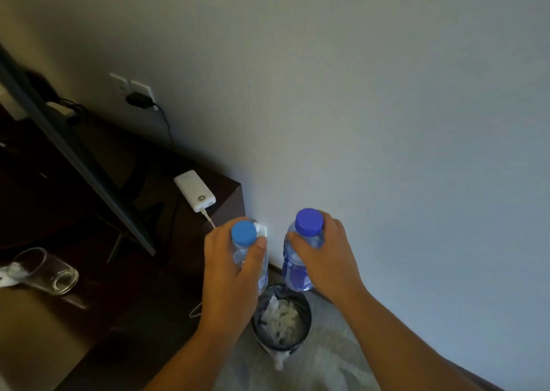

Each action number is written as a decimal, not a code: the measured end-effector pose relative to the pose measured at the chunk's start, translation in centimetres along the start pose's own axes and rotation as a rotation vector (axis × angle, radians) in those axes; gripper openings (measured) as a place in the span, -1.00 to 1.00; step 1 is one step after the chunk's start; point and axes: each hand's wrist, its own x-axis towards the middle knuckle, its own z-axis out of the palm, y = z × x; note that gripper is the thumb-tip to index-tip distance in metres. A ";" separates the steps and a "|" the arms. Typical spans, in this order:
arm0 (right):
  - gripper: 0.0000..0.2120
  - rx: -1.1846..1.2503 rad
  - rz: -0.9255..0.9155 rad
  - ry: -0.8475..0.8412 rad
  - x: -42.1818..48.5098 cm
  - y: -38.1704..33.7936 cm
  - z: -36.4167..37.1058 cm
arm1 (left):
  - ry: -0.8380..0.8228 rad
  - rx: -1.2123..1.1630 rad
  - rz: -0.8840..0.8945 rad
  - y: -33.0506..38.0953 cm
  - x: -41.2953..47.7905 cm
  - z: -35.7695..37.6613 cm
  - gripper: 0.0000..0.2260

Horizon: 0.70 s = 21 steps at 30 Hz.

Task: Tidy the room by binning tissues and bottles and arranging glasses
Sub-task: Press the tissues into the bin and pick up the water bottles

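Head view: at the far left, a glass (44,271) is lying on its side on the table (38,331), with a crumpled tissue (16,268) at its mouth. We are leaving both for a later step. The step in hand, as we are judging it, is binning the two bottles.

The left hand (232,271) is gripping the light-capped bottle (244,232) around its shoulder, with the thumb wrapping across the front just below the cap. The bin (309,313) is standing on the floor near the wall, below and between the two bottles, and is already holding white tissues (279,316). The dark-capped bottle (308,222) is sitting in the grip of the right hand (327,256), whose fingers are curling over its shoulder from the right. Both bottles are hanging upright, apart from each other.

To do this well, we are advising the following:
- Bring each bottle over the opening.
- Lower it close to the rim.
- Release one bottle at a time, base first, since the opening appears narrow for two together.

Both forearms are reaching forward and down, with the wrists roughly level.
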 end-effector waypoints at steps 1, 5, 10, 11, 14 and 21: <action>-0.91 -0.001 0.021 -0.003 -0.7 0.9 0.0 | -0.014 0.013 -0.014 -0.9 -0.5 0.1 -0.72; -0.91 -0.044 0.123 -0.063 -2.8 6.2 1.4 | -0.047 0.111 -0.098 -6.1 -2.3 1.0 -0.72; -0.71 -0.047 0.267 -0.119 -6.1 14.3 4.2 | -0.062 0.145 -0.277 -14.7 -4.8 3.0 -0.71; -0.70 -0.051 0.283 -0.127 -6.5 15.9 4.8 | -0.067 0.146 -0.313 -16.4 -5.2 3.6 -0.71; -0.66 -0.053 0.312 -0.171 -6.9 20.5 6.8 | -0.096 0.147 -0.383 -21.7 -6.0 5.5 -0.71; -0.56 -0.109 0.368 -0.231 -5.9 30.3 11.4 | -0.155 0.176 -0.429 -32.3 -6.3 9.9 -0.64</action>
